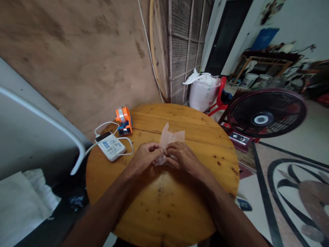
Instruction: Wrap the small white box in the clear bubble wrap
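A thin, pale pink sheet of paper (169, 137) lies on the round wooden table (164, 206), crumpled at its near end. My left hand (145, 157) and my right hand (181, 157) meet over that near end, both with fingers pinched closed on the paper. The far part of the sheet sticks out flat beyond my fingers.
A white power bank with a cable (111, 145) and an orange tape dispenser (123, 120) sit at the table's far left. A plywood wall stands behind. To the right are a dark red fan (266, 113), a white sack (203, 91) and a red chair.
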Motion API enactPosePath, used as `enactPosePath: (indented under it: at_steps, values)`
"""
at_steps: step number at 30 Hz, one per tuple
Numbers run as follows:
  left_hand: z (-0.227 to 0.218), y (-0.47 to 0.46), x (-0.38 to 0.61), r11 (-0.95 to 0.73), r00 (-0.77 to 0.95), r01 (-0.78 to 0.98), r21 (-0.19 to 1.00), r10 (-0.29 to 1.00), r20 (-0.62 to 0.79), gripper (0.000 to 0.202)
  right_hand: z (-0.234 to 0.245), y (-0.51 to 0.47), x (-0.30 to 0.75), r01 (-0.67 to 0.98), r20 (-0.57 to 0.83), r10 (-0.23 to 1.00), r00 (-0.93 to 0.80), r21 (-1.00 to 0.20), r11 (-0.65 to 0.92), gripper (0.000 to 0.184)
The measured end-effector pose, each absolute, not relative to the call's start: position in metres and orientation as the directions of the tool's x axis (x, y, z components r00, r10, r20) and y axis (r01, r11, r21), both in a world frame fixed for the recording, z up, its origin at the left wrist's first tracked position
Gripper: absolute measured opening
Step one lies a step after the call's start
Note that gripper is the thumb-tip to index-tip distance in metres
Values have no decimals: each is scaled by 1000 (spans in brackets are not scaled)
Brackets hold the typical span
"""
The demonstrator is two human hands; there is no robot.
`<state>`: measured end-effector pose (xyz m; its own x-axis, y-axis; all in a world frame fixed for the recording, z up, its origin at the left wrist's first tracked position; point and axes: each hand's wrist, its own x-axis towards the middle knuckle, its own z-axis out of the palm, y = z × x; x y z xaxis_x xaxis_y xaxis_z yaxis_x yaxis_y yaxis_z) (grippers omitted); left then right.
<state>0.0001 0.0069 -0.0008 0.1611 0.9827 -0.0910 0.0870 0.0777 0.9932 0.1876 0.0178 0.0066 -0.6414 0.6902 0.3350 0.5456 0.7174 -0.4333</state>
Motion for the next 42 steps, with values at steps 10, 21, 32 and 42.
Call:
enactPosePath:
  at_steps: [10,21,32,42]
  values:
    - [3,1,-6,-117,261,379,918,965,15,22,7,22,194,534,308,705,-638,-483,694,14]
    - [11,-2,0,-422,411,635,647,894,179,19,20,20,200,502,446,718,-535,-516,694,23]
    - [6,-7,0,-523,433,734,433,852,296,23,22,30,226,671,217,963,-162,-691,269,23]
    - [-2,-2,1,-665,510,690,285,726,460,18,-2,-7,239,627,-40,994,-102,-778,33,43]
